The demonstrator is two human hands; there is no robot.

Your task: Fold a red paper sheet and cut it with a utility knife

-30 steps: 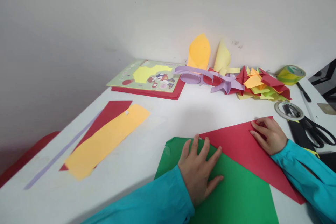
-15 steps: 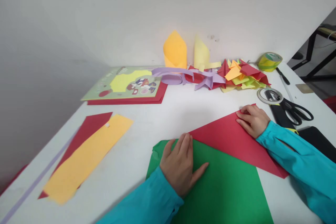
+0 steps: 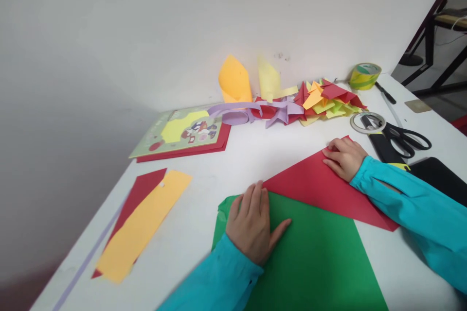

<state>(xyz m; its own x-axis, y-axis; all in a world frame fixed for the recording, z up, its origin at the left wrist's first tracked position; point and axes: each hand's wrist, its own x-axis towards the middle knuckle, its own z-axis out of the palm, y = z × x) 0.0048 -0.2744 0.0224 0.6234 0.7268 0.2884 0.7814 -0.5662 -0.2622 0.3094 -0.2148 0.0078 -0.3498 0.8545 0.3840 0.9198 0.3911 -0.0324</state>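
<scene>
My left hand (image 3: 250, 223) lies flat on a green sheet of paper (image 3: 317, 257) near its far edge, the fingers together and the thumb stretched out to the right. Those fingertips reach the left tip of a folded red sheet of paper (image 3: 306, 180), a triangle that meets the green sheet's far edge. With bent fingers my right hand (image 3: 345, 158) grips the red paper close to its far corner. The fingertips press down there, and part of the corner is hidden under the hand.
At left lie a yellow paper strip (image 3: 144, 228), a dark red piece (image 3: 134, 199) and a purple strip (image 3: 91, 257). A paper pad (image 3: 175, 131), paper shapes (image 3: 233, 80) and a folded-paper pile (image 3: 330, 99) line the wall. Tape rolls (image 3: 365, 77) and scissors (image 3: 408, 138) are at right.
My left hand's spread fingers have come together, and the hand has slid slightly left toward the red paper's tip. The right hand stays at the red paper's far corner. The view has shifted.
</scene>
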